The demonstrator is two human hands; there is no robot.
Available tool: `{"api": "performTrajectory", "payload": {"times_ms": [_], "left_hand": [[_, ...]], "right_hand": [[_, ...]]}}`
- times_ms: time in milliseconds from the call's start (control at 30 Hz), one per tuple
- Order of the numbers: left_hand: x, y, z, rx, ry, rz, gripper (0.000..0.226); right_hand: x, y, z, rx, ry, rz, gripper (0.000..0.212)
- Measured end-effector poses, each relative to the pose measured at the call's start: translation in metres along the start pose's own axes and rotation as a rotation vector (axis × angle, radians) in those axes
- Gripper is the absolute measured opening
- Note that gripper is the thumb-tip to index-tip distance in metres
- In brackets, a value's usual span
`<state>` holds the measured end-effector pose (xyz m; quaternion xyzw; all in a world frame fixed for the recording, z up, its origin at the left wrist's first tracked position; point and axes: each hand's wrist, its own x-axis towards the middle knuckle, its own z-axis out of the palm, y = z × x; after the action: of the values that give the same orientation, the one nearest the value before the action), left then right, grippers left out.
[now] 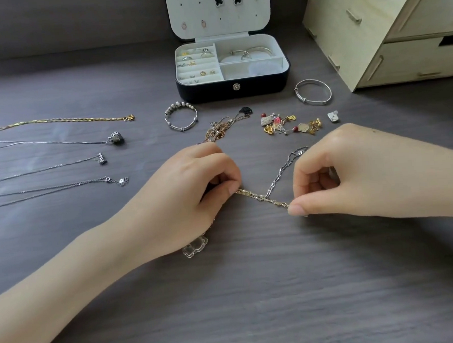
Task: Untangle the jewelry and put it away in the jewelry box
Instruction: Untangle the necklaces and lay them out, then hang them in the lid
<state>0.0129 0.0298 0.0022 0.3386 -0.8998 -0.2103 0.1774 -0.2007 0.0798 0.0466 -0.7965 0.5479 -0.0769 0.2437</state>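
Note:
A tangle of thin gold and silver chains (261, 196) is stretched between my two hands above the dark table. My left hand (194, 189) pinches one end, and my right hand (353, 174) pinches the other end between thumb and finger. A silver strand (286, 165) runs up from the tangle toward my right hand. More tangled chains with a black pendant (225, 126) trail toward the open black jewelry box (232, 88), which holds rings, earrings and bangles. A clear plastic piece (195, 247) lies under my left wrist.
Several straightened necklaces (59, 143) lie in rows at the left. A beaded bracelet (181, 117), a silver bangle (312, 91) and a heap of small earrings and charms (289, 125) sit in front of the box. A pale wooden drawer unit (386, 29) stands at the back right.

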Motion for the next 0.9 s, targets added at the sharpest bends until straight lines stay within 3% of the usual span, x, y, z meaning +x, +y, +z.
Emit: {"api": "performTrajectory", "payload": {"times_ms": [200, 567, 700, 900], "left_hand": [[0.008, 0.003, 0.000, 0.022, -0.059, -0.010, 0.013], [0.012, 0.005, -0.001, -0.031, -0.089, -0.055, 0.007], [0.011, 0.007, -0.003, -0.144, -0.077, -0.113, 0.016], [0.013, 0.002, -0.003, -0.434, -0.127, -0.175, 0.009]], "right_hand": [[0.011, 0.009, 0.010, -0.055, 0.194, -0.039, 0.020], [0.008, 0.017, 0.004, -0.122, 0.029, -0.095, 0.023], [0.007, 0.016, 0.002, -0.105, 0.004, -0.129, 0.026], [0.017, 0.013, 0.018, 0.050, 0.200, -0.128, 0.028]]}}
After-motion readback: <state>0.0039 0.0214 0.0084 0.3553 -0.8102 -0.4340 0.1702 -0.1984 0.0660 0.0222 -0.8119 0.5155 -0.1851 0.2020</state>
